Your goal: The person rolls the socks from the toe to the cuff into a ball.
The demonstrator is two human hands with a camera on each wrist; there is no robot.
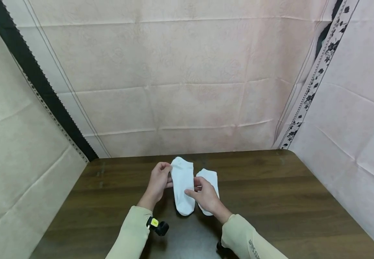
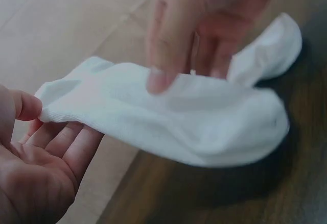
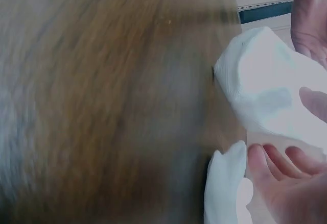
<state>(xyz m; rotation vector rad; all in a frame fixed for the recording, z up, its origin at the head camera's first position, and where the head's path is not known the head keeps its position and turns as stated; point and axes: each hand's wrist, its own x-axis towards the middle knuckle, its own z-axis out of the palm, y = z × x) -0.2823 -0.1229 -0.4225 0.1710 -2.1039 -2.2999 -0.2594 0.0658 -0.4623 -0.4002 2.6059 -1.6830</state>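
Socks, two of them, both white: the left sock [image 1: 183, 187] is lifted off the dark wooden desk [image 1: 271, 201], while the right sock [image 1: 210, 180] lies flat on the wood just beside it, partly hidden under the right hand [image 1: 206, 197]. The left hand [image 1: 158, 181] pinches the cuff edge of the left sock between thumb and fingers; the left wrist view shows the thumb tip [image 2: 28, 105] on the ribbed edge with the other fingers beneath. The right hand pinches the same sock along its opposite edge, thumb on top and fingers curled under, so the sock hangs between the two hands with its toe end toward the person. From the right wrist view the fingertips [image 3: 271, 157] sit against the second sock's edge.

Pale pink cloth sheeting [image 1: 180, 82] hangs behind the desk and on both sides. Two beige sleeves [image 1: 132, 233] and two black wrist cameras [image 1: 158, 226] show near the bottom edge.
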